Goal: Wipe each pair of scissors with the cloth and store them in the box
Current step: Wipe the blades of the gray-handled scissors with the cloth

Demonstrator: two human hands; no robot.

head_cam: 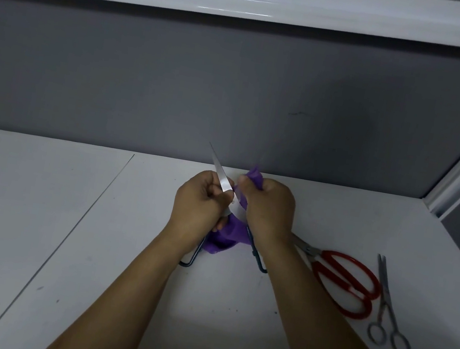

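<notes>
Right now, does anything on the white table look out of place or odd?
Nothing is spilled or damaged. The red-handled scissors and small all-metal scissors lie side by side, right. One oddity: no storage box is in view.

My left hand (198,201) curls around the dark-handled scissors (220,173), one bright blade sticking up and away past my knuckles. My right hand (269,208) grips the purple cloth (228,234), which is bunched just beside that blade and hangs down between my wrists. The two dark handle loops are spread apart under my hands, just above the white table (30,232). To my right, the red-handled scissors (347,285) lie flat, partly under my forearm, with the small metal scissors (385,310) just beside them.
</notes>
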